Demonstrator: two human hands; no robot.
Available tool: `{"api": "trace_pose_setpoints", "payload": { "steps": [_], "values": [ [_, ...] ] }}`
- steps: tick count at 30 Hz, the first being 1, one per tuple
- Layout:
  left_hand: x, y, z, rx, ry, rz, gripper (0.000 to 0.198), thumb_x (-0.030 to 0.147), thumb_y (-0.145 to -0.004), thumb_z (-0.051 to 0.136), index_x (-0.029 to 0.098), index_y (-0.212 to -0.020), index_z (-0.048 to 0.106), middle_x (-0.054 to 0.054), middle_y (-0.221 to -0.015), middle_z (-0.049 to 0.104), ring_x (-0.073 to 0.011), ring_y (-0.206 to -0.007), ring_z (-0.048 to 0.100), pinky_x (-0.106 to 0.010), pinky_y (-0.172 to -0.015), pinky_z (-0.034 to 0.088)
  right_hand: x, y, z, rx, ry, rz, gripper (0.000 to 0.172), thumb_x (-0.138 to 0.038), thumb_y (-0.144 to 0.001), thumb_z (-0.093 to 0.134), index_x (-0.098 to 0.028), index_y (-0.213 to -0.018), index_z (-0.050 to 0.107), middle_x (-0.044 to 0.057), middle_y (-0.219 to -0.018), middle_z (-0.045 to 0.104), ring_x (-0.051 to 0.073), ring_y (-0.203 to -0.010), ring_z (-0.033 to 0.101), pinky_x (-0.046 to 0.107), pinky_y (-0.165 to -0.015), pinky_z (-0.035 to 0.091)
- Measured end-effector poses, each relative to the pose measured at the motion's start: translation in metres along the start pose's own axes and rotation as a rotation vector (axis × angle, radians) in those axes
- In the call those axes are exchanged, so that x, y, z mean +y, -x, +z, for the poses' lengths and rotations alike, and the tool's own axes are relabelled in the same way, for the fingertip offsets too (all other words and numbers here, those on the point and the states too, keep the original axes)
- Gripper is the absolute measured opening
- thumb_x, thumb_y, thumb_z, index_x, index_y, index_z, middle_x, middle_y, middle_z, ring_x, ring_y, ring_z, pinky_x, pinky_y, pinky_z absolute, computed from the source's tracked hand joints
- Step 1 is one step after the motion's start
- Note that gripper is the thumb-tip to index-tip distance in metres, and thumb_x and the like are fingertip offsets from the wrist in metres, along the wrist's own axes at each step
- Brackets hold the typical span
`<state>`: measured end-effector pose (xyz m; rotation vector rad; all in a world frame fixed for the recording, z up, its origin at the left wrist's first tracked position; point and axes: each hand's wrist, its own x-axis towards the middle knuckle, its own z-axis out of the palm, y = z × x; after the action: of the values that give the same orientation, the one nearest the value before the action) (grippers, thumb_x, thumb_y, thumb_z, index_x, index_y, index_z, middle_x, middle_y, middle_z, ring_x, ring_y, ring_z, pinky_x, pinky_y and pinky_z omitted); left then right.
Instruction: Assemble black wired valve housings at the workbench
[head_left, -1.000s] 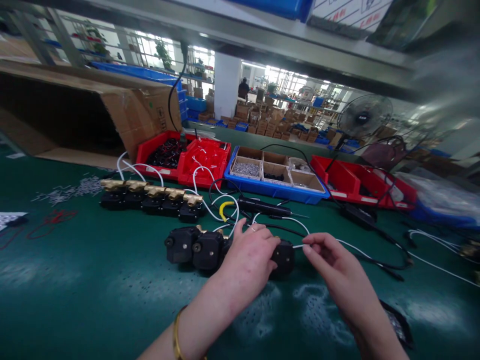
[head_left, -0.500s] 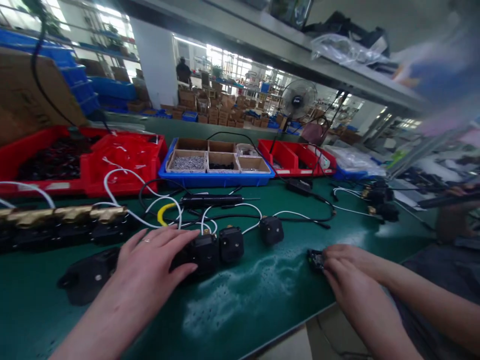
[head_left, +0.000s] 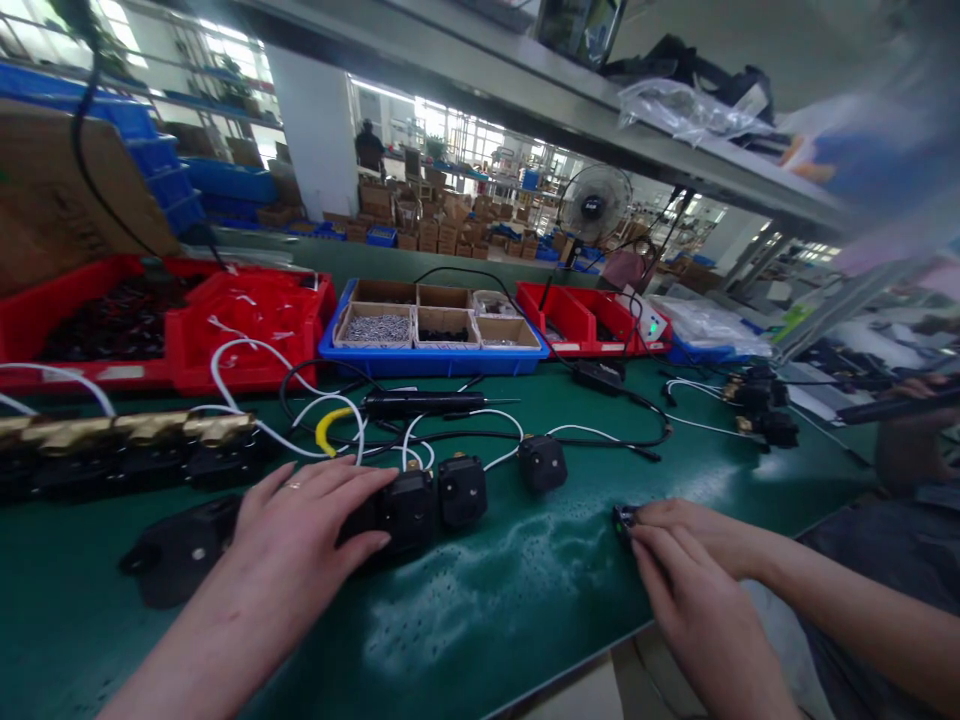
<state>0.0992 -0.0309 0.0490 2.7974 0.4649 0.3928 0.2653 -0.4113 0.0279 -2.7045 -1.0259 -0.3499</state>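
On bench (head_left: 480, 610), black box (head_left: 411, 508) being touched by wide left hand (head_left: 304, 525), part (head_left: 621, 521) by right hand (head_left: 697, 590) (grip unclear), best edgewise.

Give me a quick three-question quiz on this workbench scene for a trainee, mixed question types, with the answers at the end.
1. What colour is the short, thick curved piece beside the black tool? A red; B yellow; C green.
2. True or false: the left hand is inside the blue tray.
3. Fill in the missing word: red bins stand on ___ sides of the blue tray.

Key: 1. B. 2. False; it is over the black boxes. 3. Both.
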Motion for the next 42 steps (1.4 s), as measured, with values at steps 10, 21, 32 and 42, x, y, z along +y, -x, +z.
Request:
{"api": "trace_pose_setpoints", "payload": {
  "steps": [10, 21, 32, 42],
  "values": [
    [-0.003, 0.006, 0.003, 0.005, -0.007, -0.003, 0.044, 0.034, -0.082, 0.069, 0.036, -0.126, 0.07, -0.007, -0.128, 0.073, -0.038, -0.126, 0.063, -0.068, -0.115, 0.035, 0.019, 0.003, 0.011, -0.104, 0.138, 0.103, 0.028, -0.036, -0.102, 0.043, -0.027, -0.092, 0.068, 0.006, -0.095, 0.072, 0.021, -0.074, 0.072, 0.03, -0.054, 0.047],
    [0.009, -0.002, -0.018, -0.101, -0.011, -0.052, 0.045, 0.035, -0.082, 0.068, 0.032, -0.127, 0.071, -0.01, -0.131, 0.072, -0.0412, -0.128, 0.062, -0.072, -0.115, 0.035, 0.032, -0.034, 0.008, -0.322, 0.328, 0.254, 0.025, -0.017, -0.1, 0.047, -0.022, -0.088, 0.069, 0.007, -0.087, 0.062, 0.019, -0.067, 0.064, 0.029, -0.054, 0.032],
    [0.014, 0.001, -0.019, -0.171, 0.012, -0.116, 0.052, 0.024, -0.08, 0.078, 0.033, -0.13, 0.069, -0.007, -0.134, 0.071, -0.0344, -0.134, 0.058, -0.067, -0.119, 0.031, 0.068, -0.053, 0.03, -0.391, 0.212, 0.13, 0.031, -0.015, -0.097, 0.044, -0.016, -0.078, 0.069, 0.011, -0.082, 0.064, 0.021, -0.068, 0.065, 0.033, -0.065, 0.044],
    [0.021, 0.006, -0.028, -0.161, 0.14, -0.134, 0.062, 0.015, -0.074, 0.087, 0.033, -0.13, 0.067, -0.004, -0.134, 0.069, -0.0313, -0.136, 0.054, -0.067, -0.122, 0.02, 0.138, -0.058, 0.061, -0.473, -0.108, 0.187, 0.038, -0.049, -0.077, 0.055, -0.02, -0.08, 0.079, 0.018, -0.085, 0.073, 0.032, -0.073, 0.071, 0.043, -0.066, 0.056]
  ]
}}
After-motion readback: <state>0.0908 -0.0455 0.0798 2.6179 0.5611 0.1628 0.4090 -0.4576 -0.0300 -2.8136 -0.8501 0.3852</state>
